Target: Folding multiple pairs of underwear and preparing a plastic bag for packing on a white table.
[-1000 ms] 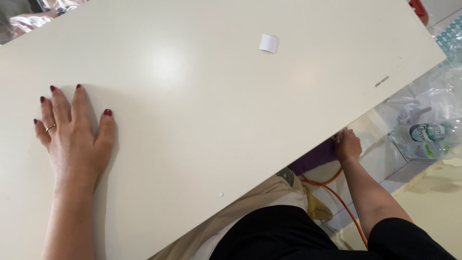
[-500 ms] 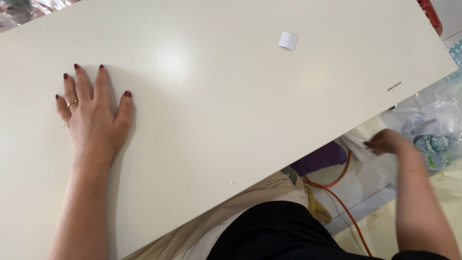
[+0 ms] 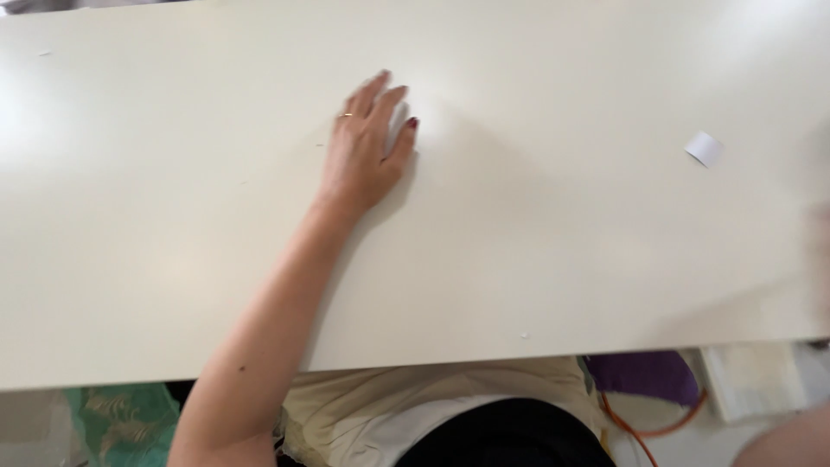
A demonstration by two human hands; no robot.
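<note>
My left hand (image 3: pixel 367 151) lies flat, palm down, on the cream table top (image 3: pixel 156 259). Its fingers are together and point away from me, with dark red nails and a ring on one finger; it holds nothing. A small white curled piece (image 3: pixel 704 148) lies on the table far to the right of that hand. My right hand (image 3: pixel 821 259) is only a motion blur at the right edge of the view, over the table's near right corner. Whether it holds anything is unclear. Part of my right arm (image 3: pixel 782 445) shows at the bottom right.
Below the table's near edge I see my lap in a beige top and dark clothing (image 3: pixel 510 432). To its right are a purple object (image 3: pixel 644 372), an orange cable (image 3: pixel 644 430) and a white box (image 3: pixel 752 380). A green patterned cloth (image 3: pixel 112 415) lies at the lower left.
The view has swung left, so the table now runs level across the frame. My left hand stays flat on the table. My right hand has come up from beside the purple object to the table's right edge.
</note>
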